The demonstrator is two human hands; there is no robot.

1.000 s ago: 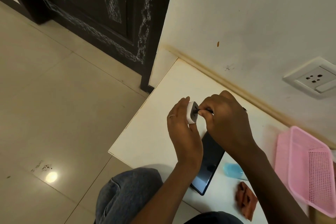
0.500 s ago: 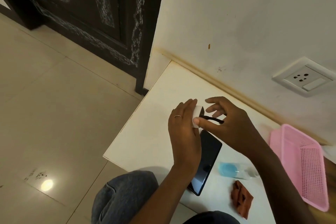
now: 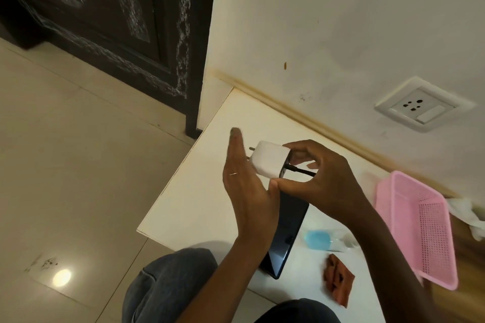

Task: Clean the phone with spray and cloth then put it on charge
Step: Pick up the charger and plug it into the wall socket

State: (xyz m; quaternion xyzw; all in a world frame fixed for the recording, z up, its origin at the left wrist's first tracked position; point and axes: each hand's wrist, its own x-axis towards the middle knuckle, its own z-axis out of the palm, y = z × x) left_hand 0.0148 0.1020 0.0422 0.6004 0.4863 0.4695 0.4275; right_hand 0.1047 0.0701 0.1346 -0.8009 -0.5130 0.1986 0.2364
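Adapter (image 3: 267, 158): between your hands, above the table's (image 3: 199, 191) middle.
Phone (image 3: 287, 231): flat, below the adapter.
Bottle (image 3: 319, 238): at the phone's 3 o'clock.
Cloth (image 3: 338, 278): at the bottle's 5 o'clock.
Basket (image 3: 417, 223): table's right end.
Socket (image 3: 422, 105): at the adapter's 2 o'clock, on the wall.

Pink basket (image 3: 420, 223) beside dark door (image 3: 105, 21)

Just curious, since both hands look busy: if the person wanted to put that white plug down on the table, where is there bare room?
The table's far left corner is bare, between the left hand, the wall trim and the table edge. The near right is crowded: phone, spray bottle, brown cloth and pink basket sit close together.
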